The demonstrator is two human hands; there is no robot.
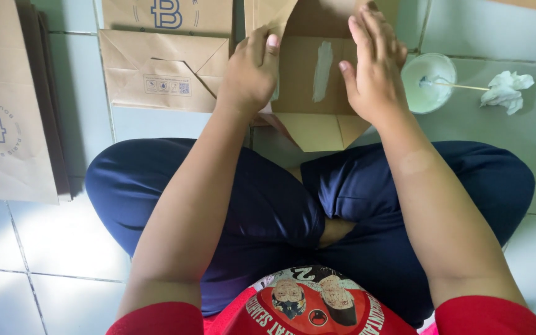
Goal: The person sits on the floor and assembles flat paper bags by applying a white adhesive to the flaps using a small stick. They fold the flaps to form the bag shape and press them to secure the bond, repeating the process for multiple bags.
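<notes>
Pressing flat on the brown paper bag [308, 74] lying on the tiled floor [63, 242] ahead of crossed legs, left hand [250, 71] curled over its edge, right hand [375, 65] open-fingered beside the glue streak [322, 69], best kept clear of wet glue near the bowl [428, 82].

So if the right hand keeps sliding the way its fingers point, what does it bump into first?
The right hand points up and away, flat on the brown paper bag. Most likely it would meet the bag's raised top flap first, though depth is unclear.
</notes>
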